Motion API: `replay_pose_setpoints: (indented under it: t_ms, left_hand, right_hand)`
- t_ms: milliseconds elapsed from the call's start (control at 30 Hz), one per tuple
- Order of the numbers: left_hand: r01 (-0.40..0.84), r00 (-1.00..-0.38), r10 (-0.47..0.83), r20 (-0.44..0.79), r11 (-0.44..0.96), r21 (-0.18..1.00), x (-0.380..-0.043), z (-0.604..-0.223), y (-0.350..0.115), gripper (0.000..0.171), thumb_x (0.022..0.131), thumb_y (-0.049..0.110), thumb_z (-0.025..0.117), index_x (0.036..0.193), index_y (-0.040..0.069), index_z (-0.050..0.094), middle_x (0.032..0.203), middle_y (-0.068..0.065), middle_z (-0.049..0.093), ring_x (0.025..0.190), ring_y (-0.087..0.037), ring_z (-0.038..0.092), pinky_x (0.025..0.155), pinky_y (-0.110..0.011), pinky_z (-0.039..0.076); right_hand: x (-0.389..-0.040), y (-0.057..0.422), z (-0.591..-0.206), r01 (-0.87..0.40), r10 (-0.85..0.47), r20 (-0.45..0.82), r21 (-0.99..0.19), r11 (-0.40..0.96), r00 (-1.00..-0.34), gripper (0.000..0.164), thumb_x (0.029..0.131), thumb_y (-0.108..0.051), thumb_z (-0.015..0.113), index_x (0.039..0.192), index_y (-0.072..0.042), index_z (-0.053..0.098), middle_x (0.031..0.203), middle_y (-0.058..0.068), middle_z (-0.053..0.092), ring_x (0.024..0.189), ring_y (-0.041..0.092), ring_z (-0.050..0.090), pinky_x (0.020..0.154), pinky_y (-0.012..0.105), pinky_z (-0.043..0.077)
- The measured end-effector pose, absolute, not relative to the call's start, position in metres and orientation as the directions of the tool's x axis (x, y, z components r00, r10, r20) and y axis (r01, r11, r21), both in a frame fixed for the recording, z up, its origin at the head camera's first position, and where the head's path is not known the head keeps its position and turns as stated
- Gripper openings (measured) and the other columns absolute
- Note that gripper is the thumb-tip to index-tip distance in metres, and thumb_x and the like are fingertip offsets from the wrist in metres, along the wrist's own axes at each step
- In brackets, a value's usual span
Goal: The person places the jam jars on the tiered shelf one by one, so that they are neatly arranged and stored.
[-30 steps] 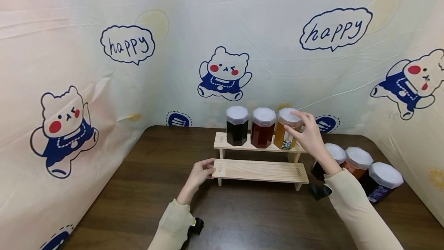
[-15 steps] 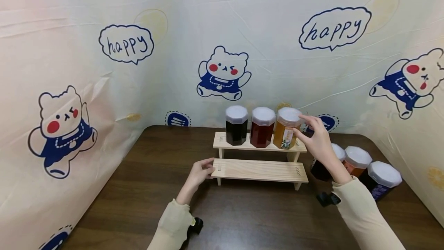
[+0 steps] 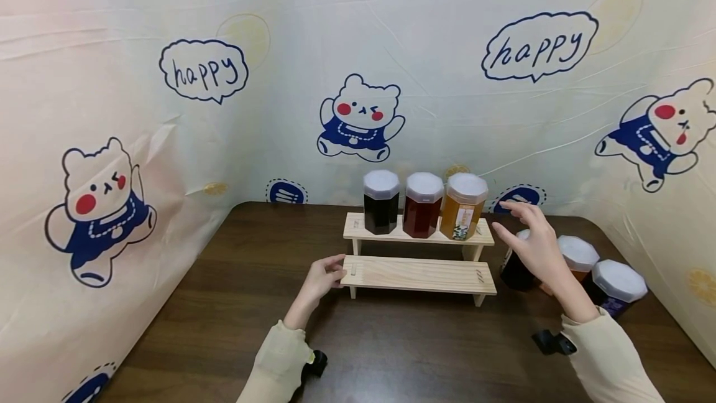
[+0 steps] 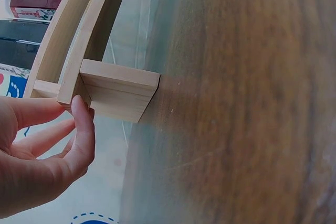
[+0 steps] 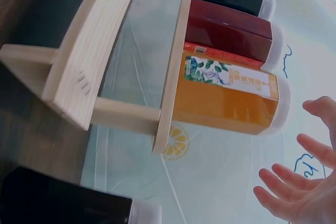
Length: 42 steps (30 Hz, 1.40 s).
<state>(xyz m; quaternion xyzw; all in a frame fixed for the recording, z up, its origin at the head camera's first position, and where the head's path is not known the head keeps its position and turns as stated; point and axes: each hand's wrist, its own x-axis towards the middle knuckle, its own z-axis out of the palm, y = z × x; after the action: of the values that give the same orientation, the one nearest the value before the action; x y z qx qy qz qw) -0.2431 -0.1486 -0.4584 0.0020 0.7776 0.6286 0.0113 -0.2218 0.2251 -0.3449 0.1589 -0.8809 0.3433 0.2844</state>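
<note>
A person's two hands are working at a dark wood-grain bench [image 3: 252, 328], where a pale wooden two-step rack [image 3: 416, 273] is standing near the middle. The left hand [image 3: 320, 280] is pinching the left end of the rack's lower step between thumb and fingers. The right hand [image 3: 534, 244] is hanging in the air to the right of the rack, its thumb and fingers spread wide apart, with a gap showing between it and the nearest jar on the rack. Three eight-sided jars with whitish lids are standing upright in a row on the upper, rear step: from left to right, a black jar [image 3: 381, 211], a deep red jar [image 3: 422, 215] and an amber jar [image 3: 455, 213], whose white label with a plant picture is facing forward. Three more lidded jars are resting on the bench to the right: a dark jar [image 3: 516, 273] nearest the rack, an orange jar [image 3: 578, 255] beside it, and a purple-labelled jar [image 3: 616, 282] farthest right. The right hand is partly covering the first two in the head view. Pale sleeves [image 3: 612, 353] are covering both forearms, and a pale backdrop [image 3: 447, 79] printed with cartoon bears is hanging behind.
</note>
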Motion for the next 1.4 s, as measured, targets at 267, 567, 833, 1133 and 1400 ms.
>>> replay_pose_setpoints:
  t_ms: [267,567,833,1133,1400]
  left_hand:
    - [-0.008,-1.0,0.021,-0.012,0.205,0.979,-0.243,-0.457,-0.148,0.037,0.08,-0.01,0.054,0.116,-0.011,0.051,0.08,-0.016,0.056,0.06,-0.012,0.053,0.053,-0.028,0.052]
    - [-0.011,-1.0,0.009,-0.013,0.2,0.98,-0.243,-0.458,-0.148,0.037,0.079,-0.01,0.054,0.116,-0.011,0.052,0.08,-0.015,0.056,0.059,-0.012,0.053,0.053,-0.028,0.051]
    - [-0.013,-1.0,0.013,-0.016,0.215,0.976,-0.243,-0.458,-0.148,0.037,0.08,-0.009,0.054,0.116,-0.011,0.051,0.082,-0.015,0.056,0.06,-0.011,0.053,0.053,-0.028,0.052]
    - [-0.02,-0.999,0.028,-0.027,0.213,0.977,-0.243,-0.459,-0.149,0.038,0.081,-0.007,0.055,0.118,-0.01,0.05,0.084,-0.016,0.056,0.062,-0.011,0.053,0.054,-0.027,0.051]
    - [-0.021,-0.999,0.02,-0.026,0.204,0.979,-0.243,-0.459,-0.149,0.038,0.08,-0.008,0.054,0.118,-0.01,0.05,0.083,-0.015,0.056,0.062,-0.011,0.052,0.054,-0.027,0.051]
  right_hand:
    - [-0.207,0.241,-0.352,-0.452,-0.072,0.6,-0.513,0.73,-0.796,0.037,0.081,-0.011,0.063,0.114,0.002,0.054,0.117,0.026,0.042,0.104,0.041,0.041,0.08,0.059,0.035]
    - [-0.193,0.267,-0.367,-0.403,-0.058,0.582,-0.485,0.776,-0.811,0.034,0.081,-0.012,0.063,0.112,0.0,0.055,0.113,0.024,0.041,0.092,0.038,0.043,0.066,0.039,0.048]
    - [-0.19,0.293,-0.383,-0.435,-0.056,0.643,-0.449,0.78,-0.764,0.033,0.077,-0.009,0.067,0.108,-0.001,0.058,0.108,0.02,0.046,0.099,0.031,0.04,0.071,0.01,0.041]
    - [-0.177,0.306,-0.377,-0.36,-0.047,0.561,-0.462,0.811,-0.826,0.036,0.078,-0.005,0.065,0.11,0.004,0.053,0.109,0.027,0.044,0.101,0.042,0.036,0.088,0.05,0.035]
    - [-0.171,0.321,-0.379,-0.311,-0.022,0.526,-0.467,0.828,-0.85,0.035,0.08,-0.009,0.063,0.11,0.006,0.052,0.108,0.031,0.041,0.101,0.048,0.033,0.076,0.064,0.028]
